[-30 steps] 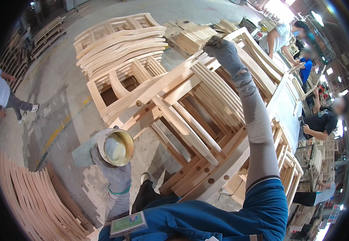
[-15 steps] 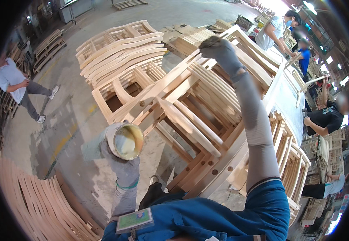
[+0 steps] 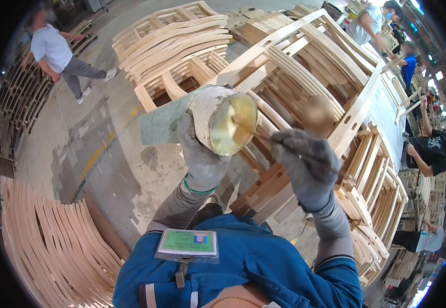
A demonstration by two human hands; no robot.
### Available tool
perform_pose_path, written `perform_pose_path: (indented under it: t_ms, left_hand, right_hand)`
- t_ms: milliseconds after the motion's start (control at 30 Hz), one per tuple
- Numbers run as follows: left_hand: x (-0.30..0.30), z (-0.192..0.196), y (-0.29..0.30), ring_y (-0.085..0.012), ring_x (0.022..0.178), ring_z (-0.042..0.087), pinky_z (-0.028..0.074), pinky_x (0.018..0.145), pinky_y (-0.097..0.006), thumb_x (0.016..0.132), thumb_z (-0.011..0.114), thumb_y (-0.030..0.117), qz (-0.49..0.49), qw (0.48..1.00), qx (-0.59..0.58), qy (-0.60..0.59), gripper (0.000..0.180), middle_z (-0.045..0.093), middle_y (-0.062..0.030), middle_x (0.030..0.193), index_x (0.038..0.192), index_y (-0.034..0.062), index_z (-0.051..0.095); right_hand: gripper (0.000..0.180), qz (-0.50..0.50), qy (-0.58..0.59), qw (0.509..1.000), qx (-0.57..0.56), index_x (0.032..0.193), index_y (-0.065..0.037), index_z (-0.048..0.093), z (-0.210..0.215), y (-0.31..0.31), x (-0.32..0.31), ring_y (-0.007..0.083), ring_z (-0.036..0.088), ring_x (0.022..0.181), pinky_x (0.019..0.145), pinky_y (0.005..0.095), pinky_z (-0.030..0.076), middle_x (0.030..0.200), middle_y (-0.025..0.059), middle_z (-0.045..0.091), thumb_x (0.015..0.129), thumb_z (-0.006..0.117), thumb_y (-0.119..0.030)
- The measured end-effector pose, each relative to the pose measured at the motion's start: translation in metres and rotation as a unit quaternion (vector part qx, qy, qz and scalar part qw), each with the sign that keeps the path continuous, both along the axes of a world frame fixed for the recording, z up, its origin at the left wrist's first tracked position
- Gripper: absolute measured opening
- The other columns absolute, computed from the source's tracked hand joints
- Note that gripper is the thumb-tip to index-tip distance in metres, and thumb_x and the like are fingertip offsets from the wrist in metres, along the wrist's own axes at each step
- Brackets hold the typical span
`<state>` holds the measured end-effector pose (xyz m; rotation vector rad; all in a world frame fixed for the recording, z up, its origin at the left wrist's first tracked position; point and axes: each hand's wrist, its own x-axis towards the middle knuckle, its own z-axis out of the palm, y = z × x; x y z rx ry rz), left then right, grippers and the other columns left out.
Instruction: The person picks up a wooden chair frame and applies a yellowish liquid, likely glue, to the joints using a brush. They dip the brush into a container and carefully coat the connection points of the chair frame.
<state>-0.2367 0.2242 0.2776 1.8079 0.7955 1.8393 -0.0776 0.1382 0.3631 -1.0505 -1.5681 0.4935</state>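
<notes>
My left hand (image 3: 202, 161), in a grey glove, grips a round pot (image 3: 201, 115) from below and behind. The pot is tilted toward me, its rim crusted. Pale yellow liquid (image 3: 226, 134), which looks like glue, lies inside. A long, pale green sleeve-like part (image 3: 161, 119) sticks out behind the pot on the left. My gloved right hand (image 3: 308, 164) is closed around a thin brown brush (image 3: 260, 135). Its tip reaches into the pot's mouth, at the liquid. Behind both hands lies a pale wooden frame (image 3: 256, 59) with drilled holes.
Stacked curved wooden frames (image 3: 174, 38) stand at the back left, and more frames (image 3: 372, 174) at the right. Curved slats (image 3: 53, 241) fill the lower left. A person (image 3: 53, 49) walks on the far left; several others stand along a pale table (image 3: 385, 110) on the right.
My right hand has come back from the far wooden frame to the pot, bringing the brush into it. My left hand has raised the pot and moved it right. The person at left has changed stride.
</notes>
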Motion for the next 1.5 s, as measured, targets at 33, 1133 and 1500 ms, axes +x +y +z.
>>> perform_pose_path:
  t_ms: [33, 1133, 1500]
  left_hand:
    - [0.002, 0.001, 0.000, -0.0244, 0.118, 0.040, 0.034, 0.100, -0.038, 0.080, 0.058, 0.033, 0.004, 1.000, -0.001, -0.011, 0.067, 0.039, -0.0128, 0.126, 0.131, 0.0017, 0.026]
    - [-0.013, -0.020, -0.010, -0.0299, 0.120, 0.032, 0.023, 0.103, -0.039, 0.073, 0.067, 0.023, -0.052, 0.991, -0.101, 0.065, 0.086, 0.030, -0.0191, 0.129, 0.133, -0.0054, 0.013]
    - [-0.025, -0.036, -0.004, -0.0279, 0.121, 0.033, 0.025, 0.103, -0.038, 0.073, 0.069, 0.030, -0.048, 0.994, -0.096, 0.012, 0.091, 0.030, -0.0185, 0.131, 0.135, -0.0037, 0.012]
  right_hand:
    - [0.026, 0.019, 0.001, 1.000, 0.022, 0.098, 0.003, 0.056, -0.003, -0.010, -0.005, 0.0226, 0.062, 0.091, 0.077, 0.0286, 0.052, 0.103, 0.0144, 0.061, 0.075, 0.067, -0.001]
    - [0.024, -0.295, -0.244, 0.881, -0.279, 0.083, 0.000, 0.055, 0.073, 0.025, 0.222, 0.0098, 0.057, 0.062, 0.057, 0.0225, 0.049, 0.072, 0.0042, 0.058, 0.083, 0.062, -0.023]
    - [0.031, -0.327, -0.342, 0.814, -0.337, 0.076, 0.000, 0.059, 0.054, 0.061, 0.216, 0.0177, 0.061, 0.062, 0.061, 0.0317, 0.047, 0.065, 0.0086, 0.061, 0.078, 0.062, -0.031]
